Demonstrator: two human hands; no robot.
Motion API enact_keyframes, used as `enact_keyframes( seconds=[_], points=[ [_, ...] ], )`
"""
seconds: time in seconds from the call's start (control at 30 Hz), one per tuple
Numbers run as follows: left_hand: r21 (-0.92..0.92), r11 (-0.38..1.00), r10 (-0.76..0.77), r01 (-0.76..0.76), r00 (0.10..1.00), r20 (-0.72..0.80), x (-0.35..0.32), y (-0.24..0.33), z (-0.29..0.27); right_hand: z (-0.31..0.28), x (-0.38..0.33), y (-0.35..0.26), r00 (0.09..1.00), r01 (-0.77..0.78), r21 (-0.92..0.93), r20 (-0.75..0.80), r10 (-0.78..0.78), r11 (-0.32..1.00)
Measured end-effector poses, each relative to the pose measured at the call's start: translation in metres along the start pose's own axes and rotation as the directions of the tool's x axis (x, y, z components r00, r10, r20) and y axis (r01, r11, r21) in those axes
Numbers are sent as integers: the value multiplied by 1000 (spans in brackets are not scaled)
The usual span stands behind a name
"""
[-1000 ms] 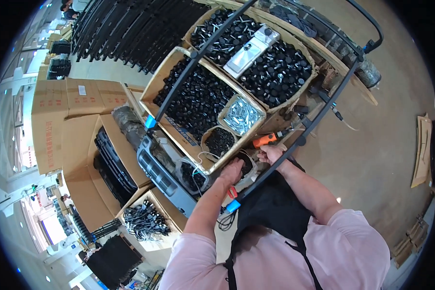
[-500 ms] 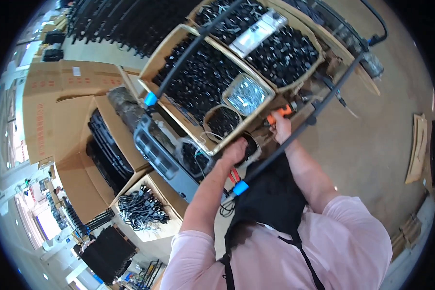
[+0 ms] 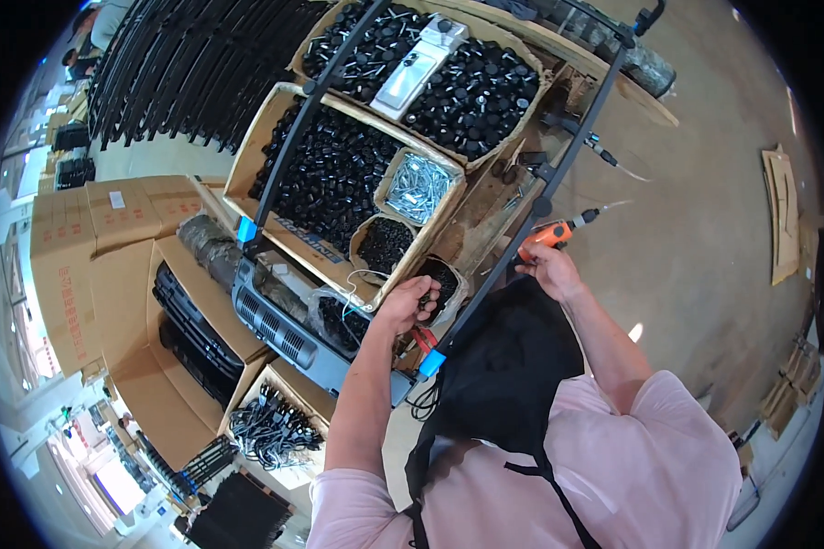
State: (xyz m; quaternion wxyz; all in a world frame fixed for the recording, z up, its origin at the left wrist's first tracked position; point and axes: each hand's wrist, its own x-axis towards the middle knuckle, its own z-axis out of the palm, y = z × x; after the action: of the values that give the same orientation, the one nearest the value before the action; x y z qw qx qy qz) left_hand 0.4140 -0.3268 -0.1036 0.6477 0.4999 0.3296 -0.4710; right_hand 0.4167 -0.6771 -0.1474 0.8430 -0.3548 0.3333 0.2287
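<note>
An orange power screwdriver [image 3: 547,238] is gripped in my right hand [image 3: 555,273], its dark tip pointing out over the floor. My left hand [image 3: 406,306] has its fingers curled closed over the edge of a small bag of tiny black parts [image 3: 445,276]; whatever lies in the fingers is too small to name. Beside that hand are the red handles of a tool [image 3: 423,339]. A black tubular frame [image 3: 516,240] with blue end pieces [image 3: 432,363] lies across the bench, running between my two hands.
Past my left hand stands a cardboard box [image 3: 238,174] of black caps, with silver screws [image 3: 419,187] in a smaller box inside. Behind it, another box holds black-headed bolts [image 3: 476,96] and a silver metal case [image 3: 421,66]. At left are cartons [image 3: 124,366] and a box of cables [image 3: 275,425].
My right hand has brought the screwdriver from inside the frame to its outer right side. My left hand has drawn back from the small bag with its fingers curled. The view has shifted.
</note>
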Motion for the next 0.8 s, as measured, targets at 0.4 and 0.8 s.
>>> enact_keyframes(
  seconds=[0.4, 0.8],
  points=[
    [-486, 798, 411, -357, 912, 4, -85, 5, 24, 63, -147, -85, 817, 571, -608, 490, -305, 552],
    [-653, 352, 570, -671, 707, -419, -120, -21, 69, 233, -147, -81, 417, 756, -324, 908, -38, 568]
  ],
)
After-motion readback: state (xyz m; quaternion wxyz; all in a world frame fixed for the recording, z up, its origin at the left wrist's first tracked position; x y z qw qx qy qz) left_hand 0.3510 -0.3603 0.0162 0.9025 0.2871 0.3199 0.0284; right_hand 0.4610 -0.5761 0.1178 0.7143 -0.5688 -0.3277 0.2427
